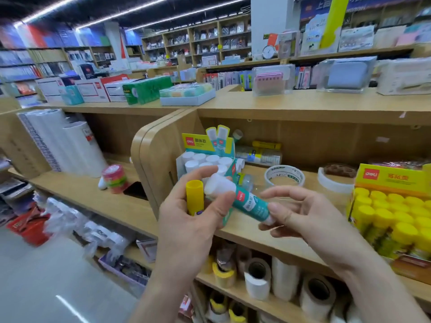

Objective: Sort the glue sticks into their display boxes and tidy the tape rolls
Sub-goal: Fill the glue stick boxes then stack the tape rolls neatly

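My left hand point(186, 220) grips a yellow-capped glue stick point(194, 197) and the white-capped end of a teal glue stick point(247, 202). My right hand point(300, 215) pinches the bottom end of that teal stick. Behind them stands the teal display box point(210, 143) holding several white-capped sticks. At the right is a yellow display box point(391, 180) full of yellow-capped sticks. A clear tape roll point(284, 176) lies on the shelf behind my hands, with a white tape roll point(333, 183) to its right.
Loose glue sticks and tubes point(258, 155) lie at the back of the shelf. A colourful tape stack point(115, 179) sits on the left shelf next to white paper rolls point(77, 148). The shelf below holds several tape and paper rolls point(258, 278).
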{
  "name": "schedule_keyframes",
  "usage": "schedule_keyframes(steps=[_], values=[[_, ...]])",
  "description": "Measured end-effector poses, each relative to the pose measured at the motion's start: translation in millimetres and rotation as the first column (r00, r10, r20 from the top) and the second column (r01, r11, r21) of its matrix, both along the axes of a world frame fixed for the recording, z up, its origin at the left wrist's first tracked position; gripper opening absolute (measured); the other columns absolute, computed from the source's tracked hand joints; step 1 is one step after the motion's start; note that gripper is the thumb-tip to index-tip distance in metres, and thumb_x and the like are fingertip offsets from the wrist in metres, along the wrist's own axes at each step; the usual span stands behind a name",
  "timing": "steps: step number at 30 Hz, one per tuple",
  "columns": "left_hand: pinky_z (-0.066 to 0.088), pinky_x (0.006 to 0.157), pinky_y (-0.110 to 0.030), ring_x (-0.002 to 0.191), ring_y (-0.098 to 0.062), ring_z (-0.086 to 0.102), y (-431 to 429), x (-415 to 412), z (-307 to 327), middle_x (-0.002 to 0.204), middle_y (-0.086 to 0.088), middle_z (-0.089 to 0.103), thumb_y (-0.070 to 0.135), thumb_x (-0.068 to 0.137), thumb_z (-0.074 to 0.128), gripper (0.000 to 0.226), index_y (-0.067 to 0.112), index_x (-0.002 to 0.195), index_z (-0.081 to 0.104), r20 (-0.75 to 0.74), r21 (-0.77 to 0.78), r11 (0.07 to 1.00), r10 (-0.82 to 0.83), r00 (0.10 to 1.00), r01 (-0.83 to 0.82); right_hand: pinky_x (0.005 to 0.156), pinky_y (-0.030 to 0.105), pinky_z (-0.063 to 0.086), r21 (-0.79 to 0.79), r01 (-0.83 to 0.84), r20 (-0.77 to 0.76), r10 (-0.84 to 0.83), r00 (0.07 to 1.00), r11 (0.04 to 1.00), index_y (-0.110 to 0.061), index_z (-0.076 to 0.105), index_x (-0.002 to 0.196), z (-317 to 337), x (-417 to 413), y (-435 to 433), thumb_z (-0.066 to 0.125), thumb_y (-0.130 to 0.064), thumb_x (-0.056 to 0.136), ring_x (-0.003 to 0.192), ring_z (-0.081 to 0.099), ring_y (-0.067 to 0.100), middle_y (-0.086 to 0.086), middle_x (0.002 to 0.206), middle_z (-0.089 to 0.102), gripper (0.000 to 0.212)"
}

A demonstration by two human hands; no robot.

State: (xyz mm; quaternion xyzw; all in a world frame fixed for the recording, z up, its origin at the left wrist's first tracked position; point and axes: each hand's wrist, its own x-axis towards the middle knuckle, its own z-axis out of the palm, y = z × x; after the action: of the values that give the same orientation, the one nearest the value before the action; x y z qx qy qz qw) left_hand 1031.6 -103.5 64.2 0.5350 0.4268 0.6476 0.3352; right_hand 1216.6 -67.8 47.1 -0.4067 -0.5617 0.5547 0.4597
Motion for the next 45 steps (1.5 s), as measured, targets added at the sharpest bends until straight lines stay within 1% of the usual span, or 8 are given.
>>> schedule_keyframes(steps=[6, 10, 15, 21, 28, 35, 40, 45], values=[[0.048, 0.061, -0.01, 0.076, 0.002, 0.063, 8, -60, 31, 0.083, 0.022, 0.067, 0.03, 0.075, 0.069, 0.025, 0.031, 0.1, 0.065, -0.205, 0.225, 0.966, 0.178, 0.963, -0.13, 0.081, 0.013, 0.05, 0.385, 0.058, 0.299, -0.184, 0.936, 0.921, -0.034, 0.069, 0.105, 19, -48, 3, 0.067, -0.019, 0.088, 0.098, 0.062, -0.003, -0.021, 0.1, 0.07, 0.023], [0.046, 0.076, -0.017, 0.09, -0.001, 0.059, 40, -110, 31, 0.097, 0.02, 0.063, 0.038, 0.08, 0.068, 0.024, 0.044, 0.102, 0.062, -0.387, 0.296, 0.934, 0.309, 0.869, -0.2, 0.082, 0.018, 0.052, 0.513, 0.106, 0.385, -0.339, 0.858, 0.852, -0.039, 0.066, 0.112, 30, -84, 16, 0.062, -0.021, 0.092, 0.102, 0.057, -0.005, -0.029, 0.101, 0.063, 0.028], [0.047, 0.088, -0.012, 0.104, 0.005, 0.058, 74, -128, 0, 0.11, 0.016, 0.065, 0.016, 0.082, 0.075, 0.037, 0.022, 0.117, 0.067, -0.545, 0.351, 0.927, 0.317, 0.776, -0.132, 0.1, 0.023, 0.04, 0.641, 0.055, 0.531, -0.494, 0.688, 0.766, -0.034, 0.061, 0.123, 28, -122, 33, 0.057, -0.02, 0.095, 0.116, 0.045, -0.006, -0.025, 0.121, 0.057, 0.031], [0.056, 0.07, -0.027, 0.082, -0.003, 0.066, 91, -137, -21, 0.089, 0.01, 0.071, 0.014, 0.083, 0.074, 0.025, 0.015, 0.108, 0.07, -0.423, 0.361, 0.931, 0.213, 0.881, -0.052, 0.091, 0.051, 0.048, 0.724, -0.025, 0.597, -0.608, 0.524, 0.689, -0.028, 0.062, 0.121, 22, -148, 44, 0.067, -0.015, 0.086, 0.116, 0.054, 0.015, -0.011, 0.12, 0.064, 0.038], [0.051, 0.07, -0.014, 0.083, -0.003, 0.067, 93, -141, -15, 0.091, 0.01, 0.071, 0.01, 0.081, 0.073, 0.022, 0.01, 0.103, 0.07, -0.197, 0.347, 0.937, 0.032, 0.98, 0.039, 0.096, 0.048, 0.041, 0.615, -0.129, 0.713, -0.479, 0.512, 0.778, -0.042, 0.044, 0.135, 38, -170, 50, 0.067, -0.034, 0.086, 0.118, 0.045, 0.011, -0.013, 0.121, 0.059, 0.055], [0.056, 0.057, -0.04, 0.064, -0.012, 0.065, 103, -143, -20, 0.09, 0.016, 0.066, 0.021, 0.088, 0.069, 0.023, 0.034, 0.105, 0.062, -0.257, 0.216, 0.974, -0.015, 0.966, 0.073, 0.088, 0.045, 0.046, 0.627, -0.147, 0.701, -0.472, 0.534, 0.765, -0.029, 0.046, 0.127, 49, -184, 69, 0.072, -0.02, 0.082, 0.098, 0.057, 0.022, -0.002, 0.104, 0.063, 0.053], [0.052, 0.078, -0.018, 0.089, -0.002, 0.065, 92, -156, -39, 0.106, 0.011, 0.07, 0.007, 0.085, 0.07, 0.039, 0.02, 0.121, 0.064, -0.513, 0.401, 0.916, 0.223, 0.829, 0.001, 0.08, 0.039, 0.039, 0.668, -0.15, 0.706, -0.558, 0.435, 0.729, -0.034, 0.048, 0.115, 41, -182, 78, 0.072, -0.03, 0.082, 0.089, 0.047, 0.015, -0.007, 0.088, 0.054, 0.042], [0.06, 0.07, -0.034, 0.098, -0.014, 0.067, 92, -162, -81, 0.118, 0.007, 0.067, 0.009, 0.066, 0.082, 0.05, 0.021, 0.113, 0.068, -0.829, 0.286, 0.955, 0.207, 0.52, 0.076, 0.086, 0.039, 0.034, 0.639, -0.21, 0.768, -0.599, 0.228, 0.74, -0.034, 0.055, 0.119, 38, -185, 84, 0.067, -0.039, 0.086, 0.107, 0.044, 0.016, -0.007, 0.107, 0.062, 0.036]])
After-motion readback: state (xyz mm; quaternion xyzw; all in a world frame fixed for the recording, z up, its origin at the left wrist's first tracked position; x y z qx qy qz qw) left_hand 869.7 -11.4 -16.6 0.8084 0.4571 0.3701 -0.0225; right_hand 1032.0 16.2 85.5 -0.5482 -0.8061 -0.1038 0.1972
